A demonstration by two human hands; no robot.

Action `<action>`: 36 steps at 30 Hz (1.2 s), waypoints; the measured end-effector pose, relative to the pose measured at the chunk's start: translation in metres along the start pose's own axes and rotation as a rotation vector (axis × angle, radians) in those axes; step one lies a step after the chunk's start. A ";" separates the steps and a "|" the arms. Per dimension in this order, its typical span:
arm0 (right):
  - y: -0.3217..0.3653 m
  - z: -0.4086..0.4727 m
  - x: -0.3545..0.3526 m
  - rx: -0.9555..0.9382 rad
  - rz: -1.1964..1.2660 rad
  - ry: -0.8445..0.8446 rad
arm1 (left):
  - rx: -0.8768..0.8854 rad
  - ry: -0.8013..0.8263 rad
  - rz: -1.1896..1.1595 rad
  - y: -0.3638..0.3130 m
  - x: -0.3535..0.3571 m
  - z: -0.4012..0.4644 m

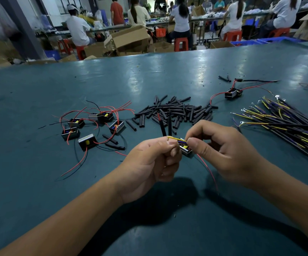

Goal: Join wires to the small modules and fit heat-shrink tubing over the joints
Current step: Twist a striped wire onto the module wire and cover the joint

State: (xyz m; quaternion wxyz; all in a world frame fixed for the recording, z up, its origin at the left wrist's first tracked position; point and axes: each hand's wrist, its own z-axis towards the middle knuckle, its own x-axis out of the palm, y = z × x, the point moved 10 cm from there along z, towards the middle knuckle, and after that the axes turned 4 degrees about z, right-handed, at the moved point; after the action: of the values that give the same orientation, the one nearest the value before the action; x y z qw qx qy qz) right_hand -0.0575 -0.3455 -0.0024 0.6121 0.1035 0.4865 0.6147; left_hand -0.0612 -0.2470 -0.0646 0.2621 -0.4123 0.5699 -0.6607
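My left hand and my right hand meet above the teal table, both pinching at one small module held between them. A yellow wire runs across the fingertips of both hands. Two black heat-shrink tubes stick up from my left hand's fingers. A thin red wire trails down from the module under my right hand.
A heap of black heat-shrink pieces lies just beyond my hands. Several modules with red and black leads sit at the left. A bundle of yellow and purple wires lies at the right, one wired module behind it. People work at benches far behind.
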 end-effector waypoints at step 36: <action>-0.010 -0.001 0.008 0.187 0.238 -0.009 | 0.276 -0.321 0.182 -0.029 -0.022 -0.009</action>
State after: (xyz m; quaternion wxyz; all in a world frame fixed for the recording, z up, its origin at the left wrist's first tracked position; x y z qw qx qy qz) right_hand -0.0533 -0.3413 -0.0137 0.5247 0.2196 0.5232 0.6346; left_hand -0.0539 -0.2178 -0.0417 0.4621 -0.4193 0.4598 -0.6319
